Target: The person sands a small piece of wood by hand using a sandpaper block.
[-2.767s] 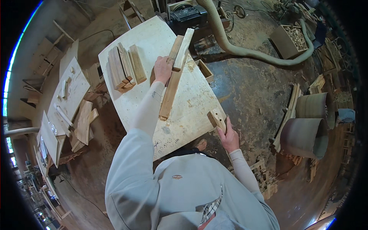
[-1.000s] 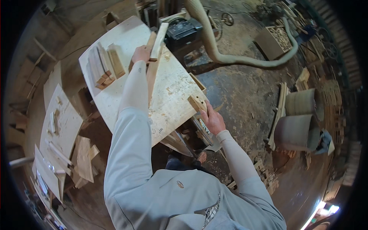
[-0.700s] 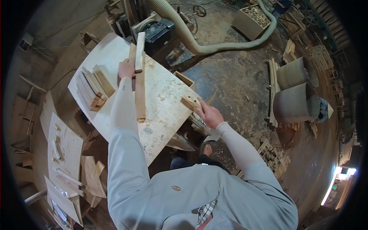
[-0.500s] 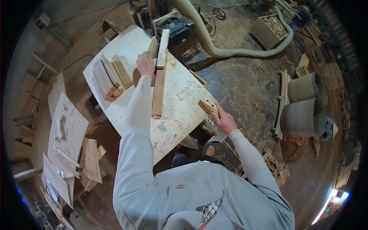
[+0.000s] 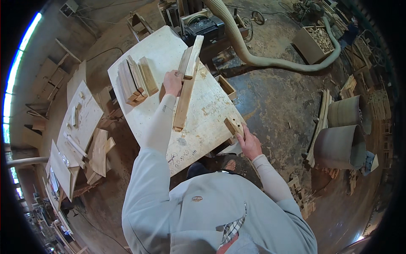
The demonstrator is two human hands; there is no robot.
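Observation:
In my right hand [image 5: 251, 144], closed at the table's right corner, is a short wooden block [image 5: 233, 125] with dark holes in it. My left hand [image 5: 172, 83] is closed round the near end of a short wooden strip [image 5: 185, 63], its fingertips partly hidden. That strip lies along the left side of a pale wooden strip [image 5: 195, 55]. Both rest at the far end of a longer brown wooden strip [image 5: 184, 106], which lies lengthwise on the pale table board [image 5: 207, 122]. Left of my left hand, several wooden strips [image 5: 134, 80] stand side by side in a stack.
Beyond the board stands a machine with a black motor [image 5: 206, 27], and a ribbed hose [image 5: 237, 46] runs across the floor from it. A crate of offcuts [image 5: 313, 44] is far right. Two drum-like containers [image 5: 338, 146] stand at right. Another board-topped table [image 5: 80, 114] is at left.
My left hand has drawn slightly nearer, and its short strip now lies against the pale strip, where a gap showed before. My right hand still grips the block. The whole view has shifted.

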